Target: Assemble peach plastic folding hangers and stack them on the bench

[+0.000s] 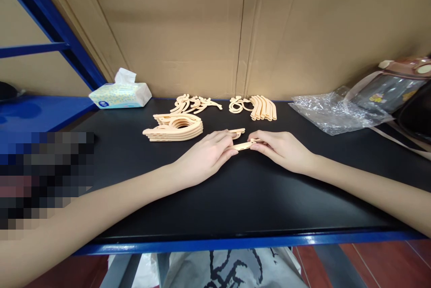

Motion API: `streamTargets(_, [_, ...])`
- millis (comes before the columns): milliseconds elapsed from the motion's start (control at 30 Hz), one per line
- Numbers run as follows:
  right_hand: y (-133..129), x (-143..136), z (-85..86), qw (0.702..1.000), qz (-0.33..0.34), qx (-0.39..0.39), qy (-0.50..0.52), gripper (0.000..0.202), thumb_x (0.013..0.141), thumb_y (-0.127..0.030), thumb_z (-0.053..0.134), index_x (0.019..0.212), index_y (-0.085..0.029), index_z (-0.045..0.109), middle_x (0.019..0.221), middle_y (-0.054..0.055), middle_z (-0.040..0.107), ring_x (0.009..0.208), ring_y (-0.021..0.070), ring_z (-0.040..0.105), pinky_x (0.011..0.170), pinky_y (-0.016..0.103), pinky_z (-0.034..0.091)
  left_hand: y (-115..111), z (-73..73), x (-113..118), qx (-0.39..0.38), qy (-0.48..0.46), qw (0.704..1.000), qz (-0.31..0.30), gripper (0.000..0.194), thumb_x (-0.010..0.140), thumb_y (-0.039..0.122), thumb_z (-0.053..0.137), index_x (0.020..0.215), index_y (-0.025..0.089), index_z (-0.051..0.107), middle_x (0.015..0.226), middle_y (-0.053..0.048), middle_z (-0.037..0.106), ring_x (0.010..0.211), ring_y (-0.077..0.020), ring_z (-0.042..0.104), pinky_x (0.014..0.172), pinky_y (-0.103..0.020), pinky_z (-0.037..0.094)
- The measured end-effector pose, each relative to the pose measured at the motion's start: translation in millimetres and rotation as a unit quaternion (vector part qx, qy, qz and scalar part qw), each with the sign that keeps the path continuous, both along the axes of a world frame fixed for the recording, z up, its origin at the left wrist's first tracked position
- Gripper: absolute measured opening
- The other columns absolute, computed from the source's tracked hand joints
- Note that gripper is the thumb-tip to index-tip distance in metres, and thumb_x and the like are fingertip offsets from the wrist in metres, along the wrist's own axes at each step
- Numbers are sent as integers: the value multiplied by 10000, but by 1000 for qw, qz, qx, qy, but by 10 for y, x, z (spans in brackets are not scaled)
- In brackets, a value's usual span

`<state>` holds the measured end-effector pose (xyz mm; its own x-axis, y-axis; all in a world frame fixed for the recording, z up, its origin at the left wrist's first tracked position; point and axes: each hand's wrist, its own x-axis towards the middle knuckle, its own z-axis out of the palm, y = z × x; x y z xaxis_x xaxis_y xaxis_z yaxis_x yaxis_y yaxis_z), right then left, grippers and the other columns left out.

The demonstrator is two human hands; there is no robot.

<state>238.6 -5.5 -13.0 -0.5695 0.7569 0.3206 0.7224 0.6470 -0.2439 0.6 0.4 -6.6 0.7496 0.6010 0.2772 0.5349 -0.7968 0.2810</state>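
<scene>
Just past the middle of the table, both hands are closed on a beige plastic hanger piece (242, 146). My left hand (210, 151) wraps its left part, thumb in front, and a curved beige end shows beyond the fingers. My right hand (283, 148) pinches the right end between thumb and fingers; what lies inside that pinch is partly hidden. Left of my left hand is a neat stack of curved beige hanger pieces (173, 133). Farther back lie a loose pile of beige hooked pieces (195, 104), a few ring-shaped pieces (236, 104) and a row of curved beige arms (263, 108).
A tissue box (123, 95) stands at the back left. Crumpled clear plastic (333, 110) and a strapped bottle (387, 90) are at the right. Cardboard (175, 32) walls off the back of the black table (218, 202), and a blue frame (43, 9) rises at the left.
</scene>
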Motion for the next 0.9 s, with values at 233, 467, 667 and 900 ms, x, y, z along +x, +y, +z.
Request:
streamTargets(233, [-12,0,5,999,-15,-20,28,280,956,-461,393,950,-213,523,786,5,655,633,138,583,576,238,397,-4,0,0,-14,-14,1000,-6,199,989,292,379,876,170,487,1333,-122,504,1300,-213,397,1057,-418,371])
streamTargets(467, [-14,-5,14,1000,-11,-22,14,275,966,-449,364,943,-214,505,790,7,644,636,141,577,579,242,398,-10,10,12,-15,-5,1000,-8,191,990,282,371,895,162,487,1355,-142,477,1316,-226,379,1062,-440,368])
streamTargets(667, [3,8,8,999,1,-31,6,273,976,-424,346,957,-207,510,802,20,647,644,148,587,601,252,416,-13,16,6,-15,-1,1000,-7,194,989,281,370,895,161,490,1361,-141,472,1319,-224,376,1064,-441,372])
streamTargets(900, [-9,22,18,999,8,-33,-2,267,972,-429,356,950,-214,513,775,12,649,618,145,583,568,241,395,-9,11,10,-7,2,1000,-12,198,985,285,376,868,169,486,1321,-134,508,1308,-225,390,1049,-443,384])
